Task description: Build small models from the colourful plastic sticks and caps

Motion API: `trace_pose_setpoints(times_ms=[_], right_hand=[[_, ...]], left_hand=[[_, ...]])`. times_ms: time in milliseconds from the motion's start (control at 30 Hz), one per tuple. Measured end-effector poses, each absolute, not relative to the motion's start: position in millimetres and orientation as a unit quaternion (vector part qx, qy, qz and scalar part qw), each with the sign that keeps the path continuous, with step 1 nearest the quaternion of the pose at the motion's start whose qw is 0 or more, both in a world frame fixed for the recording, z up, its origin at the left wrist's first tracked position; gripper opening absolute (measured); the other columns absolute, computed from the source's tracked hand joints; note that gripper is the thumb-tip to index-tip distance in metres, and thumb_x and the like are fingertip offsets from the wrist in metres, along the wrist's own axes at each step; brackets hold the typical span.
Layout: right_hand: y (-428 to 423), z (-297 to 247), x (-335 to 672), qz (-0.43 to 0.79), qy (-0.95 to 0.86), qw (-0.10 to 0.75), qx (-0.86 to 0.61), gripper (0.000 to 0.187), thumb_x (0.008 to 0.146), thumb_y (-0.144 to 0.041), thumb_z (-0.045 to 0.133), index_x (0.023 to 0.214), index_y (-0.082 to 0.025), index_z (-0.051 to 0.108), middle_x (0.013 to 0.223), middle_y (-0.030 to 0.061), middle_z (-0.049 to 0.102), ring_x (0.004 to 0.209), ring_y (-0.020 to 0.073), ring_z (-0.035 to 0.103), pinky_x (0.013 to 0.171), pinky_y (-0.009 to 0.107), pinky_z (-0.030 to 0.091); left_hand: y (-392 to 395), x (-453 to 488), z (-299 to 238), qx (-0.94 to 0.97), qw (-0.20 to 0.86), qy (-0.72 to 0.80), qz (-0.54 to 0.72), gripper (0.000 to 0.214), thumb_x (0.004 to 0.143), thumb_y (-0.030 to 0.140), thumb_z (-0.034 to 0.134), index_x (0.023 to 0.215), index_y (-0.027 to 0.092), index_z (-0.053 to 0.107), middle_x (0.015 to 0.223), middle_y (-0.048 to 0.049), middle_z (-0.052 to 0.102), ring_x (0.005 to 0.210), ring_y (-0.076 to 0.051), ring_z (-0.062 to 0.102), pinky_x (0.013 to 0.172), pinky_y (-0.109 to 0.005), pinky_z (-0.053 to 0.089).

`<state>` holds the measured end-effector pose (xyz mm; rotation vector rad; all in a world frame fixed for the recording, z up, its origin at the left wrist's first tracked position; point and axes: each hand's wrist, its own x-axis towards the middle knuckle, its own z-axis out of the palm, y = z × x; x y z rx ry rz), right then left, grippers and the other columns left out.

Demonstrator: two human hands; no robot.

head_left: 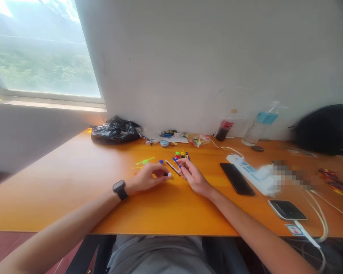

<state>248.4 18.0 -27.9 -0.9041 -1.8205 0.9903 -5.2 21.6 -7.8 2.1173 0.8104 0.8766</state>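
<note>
My left hand (148, 177) rests on the orange table (74, 182), fingers curled around a small black and white piece (167, 174). My right hand (192, 173) lies beside it, fingers pinched on thin blue and white sticks (174, 164). Just beyond the hands sit a cluster of small coloured round pieces (181, 155), a blue piece (161, 161) and green and yellow sticks (144, 161). A dark watch (120, 189) is on my left wrist.
A black plastic bag (116, 130) lies at the back left by the wall. More small parts and a card (174, 137) lie along the wall. Right of my hands are a black phone (236, 178), a white power strip (247, 169), another phone charging (286, 209), two bottles (258, 127) and a black bag (324, 129).
</note>
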Motion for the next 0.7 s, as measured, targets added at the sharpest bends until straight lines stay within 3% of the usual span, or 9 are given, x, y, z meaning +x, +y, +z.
trace_pose_setpoints(times_ms=[233,333,533,700], right_hand=[[11,-19,243,0.522,-0.693,0.392,-0.306,0.032,0.097,-0.043,0.073,0.12,-0.023,0.064,0.099,0.003,0.065,0.083,0.0149,0.06,0.079,0.03,0.05],[11,-20,243,0.545,-0.687,0.375,-0.3,0.031,0.095,-0.043,0.075,0.114,-0.021,0.064,0.097,0.0033,0.067,0.086,0.0155,0.062,0.08,0.03,0.05],[9,-24,241,0.556,-0.681,0.355,-0.317,0.038,0.092,-0.053,0.075,0.096,-0.021,0.057,0.092,0.0006,0.059,0.076,0.0128,0.054,0.067,0.025,0.045],[7,-20,241,0.563,-0.683,0.328,-0.33,0.037,0.096,-0.056,0.069,0.102,-0.022,0.058,0.087,-0.0024,0.052,0.069,0.0109,0.045,0.063,0.024,0.037]], left_hand=[[21,-5,-4,0.815,0.36,0.302,0.34,0.028,0.097,0.04,0.068,0.106,0.016,0.077,0.091,-0.0073,0.077,0.079,-0.016,0.069,0.074,-0.027,0.056],[22,-6,-5,0.817,0.36,0.298,0.337,0.022,0.097,0.035,0.067,0.102,0.016,0.077,0.091,-0.0066,0.077,0.079,-0.016,0.068,0.075,-0.027,0.056],[28,-8,-17,0.814,0.376,0.286,0.339,0.019,0.092,0.025,0.068,0.107,0.018,0.077,0.102,-0.0073,0.079,0.088,-0.018,0.072,0.084,-0.031,0.06],[27,-7,-19,0.821,0.361,0.288,0.336,0.02,0.095,0.03,0.068,0.108,0.019,0.078,0.101,-0.007,0.079,0.086,-0.017,0.072,0.081,-0.028,0.059]])
